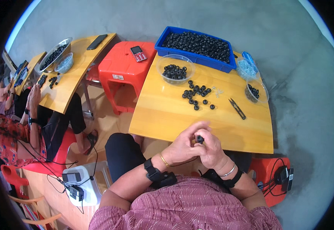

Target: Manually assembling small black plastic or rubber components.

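Note:
My left hand (183, 146) and my right hand (213, 151) meet just off the table's near edge, fingers closed together around a small black round bead-like piece (200, 139). Fingers partly cover the piece, and anything else between them is hidden. Beyond my hands, several similar loose black pieces (196, 93) lie on the yellow table (155, 124). Beside them is a little group of thin pale bits (217, 92), too small to name. A pair of black thread snips (237, 109) rests to their right.
A blue tray (225, 69) of black pieces stands at the back. Clear bowls (176, 79) hold more black pieces, and a tub (246, 68) holds pale blue bits. A red stool (119, 63) bears a phone (138, 54). At left, another person (25, 134) sits at a second table (78, 69).

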A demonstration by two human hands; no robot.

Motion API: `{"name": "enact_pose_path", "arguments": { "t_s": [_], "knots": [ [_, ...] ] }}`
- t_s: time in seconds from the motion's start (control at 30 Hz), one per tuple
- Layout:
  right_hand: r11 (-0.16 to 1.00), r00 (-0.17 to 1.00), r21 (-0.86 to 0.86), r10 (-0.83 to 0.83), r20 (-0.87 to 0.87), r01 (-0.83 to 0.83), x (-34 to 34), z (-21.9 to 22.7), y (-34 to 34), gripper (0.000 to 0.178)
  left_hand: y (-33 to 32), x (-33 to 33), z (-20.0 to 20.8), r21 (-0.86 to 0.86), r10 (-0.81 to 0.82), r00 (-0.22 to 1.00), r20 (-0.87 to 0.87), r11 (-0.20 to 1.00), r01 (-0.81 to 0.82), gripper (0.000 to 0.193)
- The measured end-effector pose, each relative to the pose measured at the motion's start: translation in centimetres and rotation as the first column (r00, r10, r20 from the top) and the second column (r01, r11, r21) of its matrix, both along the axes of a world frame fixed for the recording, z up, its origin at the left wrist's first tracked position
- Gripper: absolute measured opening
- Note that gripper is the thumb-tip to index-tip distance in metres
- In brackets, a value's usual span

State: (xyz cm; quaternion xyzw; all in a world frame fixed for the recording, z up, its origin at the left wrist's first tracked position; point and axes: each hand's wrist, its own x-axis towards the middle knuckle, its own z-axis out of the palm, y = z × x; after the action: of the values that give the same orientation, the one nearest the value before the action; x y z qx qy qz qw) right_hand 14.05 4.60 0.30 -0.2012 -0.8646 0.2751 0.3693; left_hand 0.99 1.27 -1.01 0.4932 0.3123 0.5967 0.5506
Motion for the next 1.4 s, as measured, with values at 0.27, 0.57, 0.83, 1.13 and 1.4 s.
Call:
{"name": "enact_pose_path", "arguments": {
  "t_s": [0.27,0.57,0.83,1.13,1.4],
  "knots": [
    [0.986,1.0,0.167,-0.001,0.016,-0.002,0.0,0.9,1.1,0.035,-0.6,-2.2,-0.3,-0.309,-0.295,0.836,0.462,0.83,0.464,0.023],
    [0.996,0.997,0.088,0.014,0.074,-0.021,-0.2,0.8,0.7,0.03,-0.7,-2.4,-1.2,-0.443,-0.2,0.844,0.498,0.778,0.446,0.021],
    [0.993,0.989,-0.043,0.112,0.097,-0.108,-0.1,0.5,0.9,0.028,-0.7,-2.6,-2.0,-0.433,-0.223,0.811,0.541,0.753,0.496,0.019],
    [0.996,0.99,-0.011,0.088,0.111,-0.087,-0.2,0.3,0.9,0.026,-0.6,-2.4,-2.0,-0.472,-0.193,0.829,0.525,0.744,0.473,0.015],
    [1.0,0.999,-0.005,0.014,0.046,-0.013,0.2,0.0,1.4,0.027,-0.7,-2.1,-1.2,-0.452,-0.134,0.779,0.612,0.749,0.484,0.018]
  ]
}}
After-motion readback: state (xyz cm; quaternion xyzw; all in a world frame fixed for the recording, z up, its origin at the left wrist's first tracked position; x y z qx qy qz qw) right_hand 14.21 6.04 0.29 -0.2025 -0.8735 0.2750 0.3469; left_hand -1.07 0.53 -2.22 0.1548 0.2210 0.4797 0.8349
